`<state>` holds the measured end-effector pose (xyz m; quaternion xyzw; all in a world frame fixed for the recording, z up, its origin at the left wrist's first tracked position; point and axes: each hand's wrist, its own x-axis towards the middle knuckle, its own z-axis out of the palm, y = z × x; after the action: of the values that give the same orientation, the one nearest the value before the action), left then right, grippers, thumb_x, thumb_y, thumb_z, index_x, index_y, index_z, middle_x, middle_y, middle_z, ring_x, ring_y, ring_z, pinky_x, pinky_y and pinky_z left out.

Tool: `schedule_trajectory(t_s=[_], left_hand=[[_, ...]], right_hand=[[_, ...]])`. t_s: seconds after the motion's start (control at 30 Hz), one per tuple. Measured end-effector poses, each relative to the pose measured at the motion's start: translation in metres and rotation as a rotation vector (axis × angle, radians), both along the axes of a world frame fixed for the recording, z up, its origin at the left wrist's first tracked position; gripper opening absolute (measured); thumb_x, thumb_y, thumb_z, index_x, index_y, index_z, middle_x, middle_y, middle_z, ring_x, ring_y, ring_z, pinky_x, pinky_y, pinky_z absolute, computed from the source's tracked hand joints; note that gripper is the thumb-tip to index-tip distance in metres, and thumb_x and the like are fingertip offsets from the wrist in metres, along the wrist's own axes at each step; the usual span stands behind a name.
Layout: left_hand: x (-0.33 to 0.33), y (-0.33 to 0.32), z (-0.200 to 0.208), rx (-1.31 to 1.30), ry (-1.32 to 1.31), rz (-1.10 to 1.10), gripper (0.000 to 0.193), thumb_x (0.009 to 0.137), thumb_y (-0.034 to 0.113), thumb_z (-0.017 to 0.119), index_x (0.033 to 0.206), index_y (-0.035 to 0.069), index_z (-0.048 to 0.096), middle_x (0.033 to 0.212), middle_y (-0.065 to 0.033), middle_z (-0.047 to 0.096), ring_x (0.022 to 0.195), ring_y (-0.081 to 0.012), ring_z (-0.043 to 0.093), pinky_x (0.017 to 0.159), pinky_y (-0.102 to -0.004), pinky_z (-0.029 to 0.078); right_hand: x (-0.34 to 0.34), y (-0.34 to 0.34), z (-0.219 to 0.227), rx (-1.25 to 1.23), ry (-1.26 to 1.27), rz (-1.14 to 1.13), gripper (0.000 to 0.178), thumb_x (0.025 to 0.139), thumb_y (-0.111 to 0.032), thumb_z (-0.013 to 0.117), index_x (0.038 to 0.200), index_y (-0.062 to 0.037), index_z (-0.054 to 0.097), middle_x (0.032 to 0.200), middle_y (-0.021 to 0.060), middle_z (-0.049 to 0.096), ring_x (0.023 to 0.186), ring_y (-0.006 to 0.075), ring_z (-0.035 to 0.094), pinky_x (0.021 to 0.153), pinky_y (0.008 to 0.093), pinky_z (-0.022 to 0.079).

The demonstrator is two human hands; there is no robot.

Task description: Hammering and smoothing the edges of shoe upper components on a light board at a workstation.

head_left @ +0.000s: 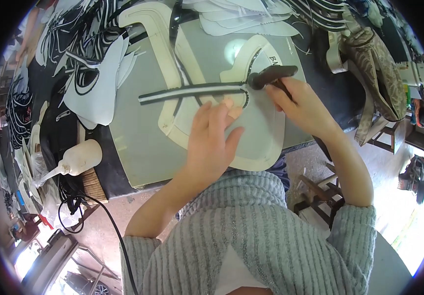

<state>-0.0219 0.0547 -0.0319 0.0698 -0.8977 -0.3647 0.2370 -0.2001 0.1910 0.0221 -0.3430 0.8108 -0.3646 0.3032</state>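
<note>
My right hand (pixel 298 105) is closed around a dark hammer (pixel 273 74); the round face of its head is close to the tip of a black and white strip (pixel 192 92). Laid out flat, my left hand (pixel 212 132) keeps its fingers stretched toward the strip and its thumb apart. Peach-coloured covers (pixel 232 106) show at its fingertips. Beneath both hands lies a curved white upper piece (pixel 266 132) with a cream edge and a dark, curved inner border. Cream-edged template-like pieces (pixel 155 44) lie farther left on the grey-green board (pixel 128 147).
White cut pieces (pixel 241 17) are stacked at the far edge, with more pieces and black-white strips (pixel 99 83) at the left. A white squeeze bottle (pixel 81 158) lies near the left corner. A patterned bag (pixel 377 69) rests at the right; wooden stools (pixel 320 189) stand below.
</note>
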Motion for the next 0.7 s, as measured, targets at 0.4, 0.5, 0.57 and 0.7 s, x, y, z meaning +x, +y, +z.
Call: schedule_trajectory(t_s=[0.4, 0.5, 0.57, 0.7], left_hand=[[-0.002, 0.003, -0.002, -0.118, 0.073, 0.003, 0.036, 0.079, -0.005, 0.075, 0.110, -0.004, 0.057, 0.099, -0.0125, 0.070, 0.087, -0.0303, 0.067, 0.075, -0.0350, 0.057], [-0.006, 0.003, -0.009, -0.157, 0.186, 0.023, 0.034, 0.073, -0.003, 0.073, 0.105, -0.002, 0.060, 0.091, -0.0117, 0.060, 0.082, -0.0273, 0.062, 0.066, -0.0335, 0.053], [-0.002, 0.002, -0.006, -0.139, 0.135, 0.011, 0.036, 0.074, -0.003, 0.073, 0.107, -0.002, 0.059, 0.091, -0.0124, 0.061, 0.082, -0.0285, 0.062, 0.070, -0.0355, 0.053], [0.003, 0.001, -0.002, 0.158, 0.011, 0.143, 0.036, 0.079, -0.003, 0.075, 0.112, -0.004, 0.060, 0.107, -0.0153, 0.068, 0.089, -0.0302, 0.066, 0.080, -0.0349, 0.055]], right_hand=[[0.020, -0.013, 0.026, 0.257, 0.513, 0.406, 0.032, 0.097, -0.031, 0.056, 0.087, -0.0005, 0.056, 0.067, 0.0167, 0.064, 0.062, 0.0352, 0.065, 0.056, 0.0438, 0.051], [0.018, -0.009, 0.032, 0.300, 0.481, 0.435, 0.030, 0.096, -0.029, 0.057, 0.086, -0.0009, 0.055, 0.066, 0.0165, 0.064, 0.061, 0.0350, 0.066, 0.054, 0.0437, 0.051], [0.019, -0.011, 0.030, 0.261, 0.461, 0.391, 0.030, 0.096, -0.029, 0.058, 0.086, -0.0009, 0.055, 0.065, 0.0164, 0.064, 0.060, 0.0354, 0.066, 0.053, 0.0441, 0.050], [0.025, -0.004, 0.013, 0.278, 0.481, 0.383, 0.028, 0.094, -0.027, 0.060, 0.086, -0.0006, 0.054, 0.065, 0.0170, 0.064, 0.060, 0.0361, 0.066, 0.054, 0.0449, 0.051]])
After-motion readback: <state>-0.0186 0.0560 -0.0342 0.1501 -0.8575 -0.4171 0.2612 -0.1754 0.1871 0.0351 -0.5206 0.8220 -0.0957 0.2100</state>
